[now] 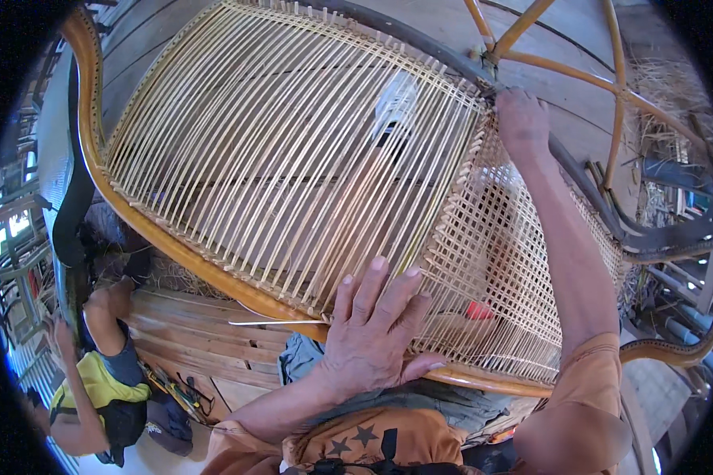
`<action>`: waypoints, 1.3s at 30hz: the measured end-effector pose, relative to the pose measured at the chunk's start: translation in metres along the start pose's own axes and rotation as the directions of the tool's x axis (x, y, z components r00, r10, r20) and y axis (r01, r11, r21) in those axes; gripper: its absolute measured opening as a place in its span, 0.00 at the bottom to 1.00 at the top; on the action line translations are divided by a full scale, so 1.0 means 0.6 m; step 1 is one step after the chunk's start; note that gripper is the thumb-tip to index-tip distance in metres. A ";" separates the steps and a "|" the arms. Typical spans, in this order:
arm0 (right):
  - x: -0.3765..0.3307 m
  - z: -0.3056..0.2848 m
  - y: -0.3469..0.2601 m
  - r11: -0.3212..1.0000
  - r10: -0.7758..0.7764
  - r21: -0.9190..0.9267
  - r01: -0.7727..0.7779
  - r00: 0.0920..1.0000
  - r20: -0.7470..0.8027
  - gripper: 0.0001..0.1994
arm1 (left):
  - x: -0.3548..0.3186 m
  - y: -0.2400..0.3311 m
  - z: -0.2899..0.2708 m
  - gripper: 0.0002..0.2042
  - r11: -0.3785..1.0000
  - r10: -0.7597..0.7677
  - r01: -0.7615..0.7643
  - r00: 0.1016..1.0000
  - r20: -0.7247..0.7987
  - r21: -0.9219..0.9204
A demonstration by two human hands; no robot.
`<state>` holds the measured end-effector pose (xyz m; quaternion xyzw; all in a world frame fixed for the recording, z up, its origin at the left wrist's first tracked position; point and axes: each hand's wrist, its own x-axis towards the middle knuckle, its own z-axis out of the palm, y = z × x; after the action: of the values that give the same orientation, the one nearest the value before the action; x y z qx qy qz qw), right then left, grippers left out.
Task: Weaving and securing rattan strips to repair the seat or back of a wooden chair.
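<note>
The left hand point(368, 336) lies spread over the near rail, its fingers reaching onto the strands; it is not closed on anything. The right hand point(523, 123), well apart from it, is bent at the far rail point(420, 36), which is dark; its fingertips are turned away, so I cannot tell whether it is clamped on a strand.

Between and around the hands stretches the cane panel point(503, 237), filling its curved frame directly before the person. Its strands are pale straw yellow, thin and glossy. On the left they run side by side from rail to rail with narrow gaps; on the right they cross into a tight open lattice, divided from the rest by a thick, braid-like ridge. The near rail point(206, 265) is a polished honey-brown, and a loose pale strip point(277, 323) sticks out past it beside the left hand.

Through the strands show a white shoe point(396, 99) and something red point(478, 309). Farther out, brown poles point(558, 67) meet at upper right, and another person in yellow point(107, 376) sits at lower left.
</note>
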<state>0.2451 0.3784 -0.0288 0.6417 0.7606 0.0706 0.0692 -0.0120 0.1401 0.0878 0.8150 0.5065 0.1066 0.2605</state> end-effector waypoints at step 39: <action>0.001 -0.010 0.007 0.999 0.032 0.014 -0.033 0.996 0.080 0.09 | -0.004 -0.003 0.003 0.32 0.997 0.057 -0.057 0.998 -0.007 -0.042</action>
<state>0.2481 0.3799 -0.0221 0.6568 0.7471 0.0399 0.0935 -0.0136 0.1378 0.0854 0.8231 0.4816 0.1272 0.2729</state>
